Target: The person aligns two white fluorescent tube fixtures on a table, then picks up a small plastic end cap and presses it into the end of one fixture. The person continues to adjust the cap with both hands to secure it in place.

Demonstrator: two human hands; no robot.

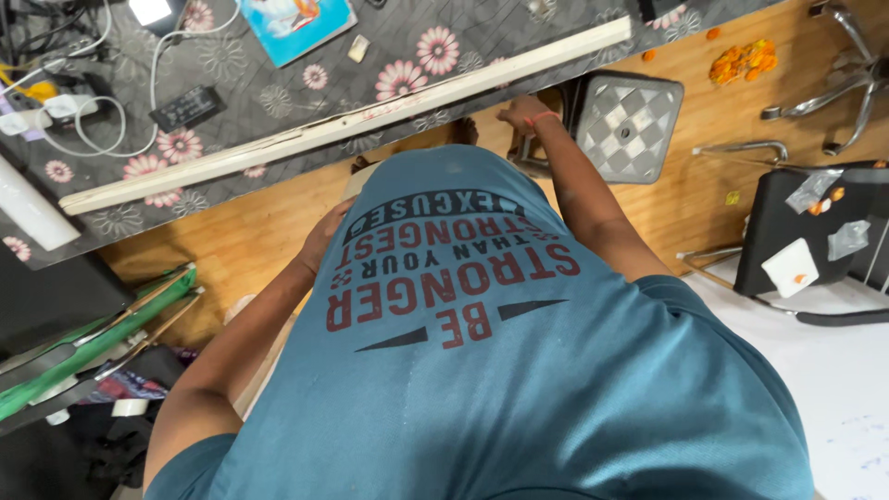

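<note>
Two arms reach down past a teal shirt (482, 370), seen from the head camera looking straight down the person's front.

The right hand (521, 116) stretches forward under the table edge (352, 120) toward the near corner of a grey checker-topped stool (626, 125). It seems to touch the stool's edge or leg there, as if to steady or shift it, but the table edge hides the fingers, so I cannot tell whether they are spread or closed. A red band sits on that wrist.

The left hand (326, 231) is tucked against the belly, mostly hidden by the shirt, pressed on a pale board-like thing (366, 176) by the wooden floor (241, 231); its grip cannot be made out either.

Above, cables and a charger lie toward the left end of the flower-patterned table. A black chair (796, 231) stands well apart near the right edge.
</note>
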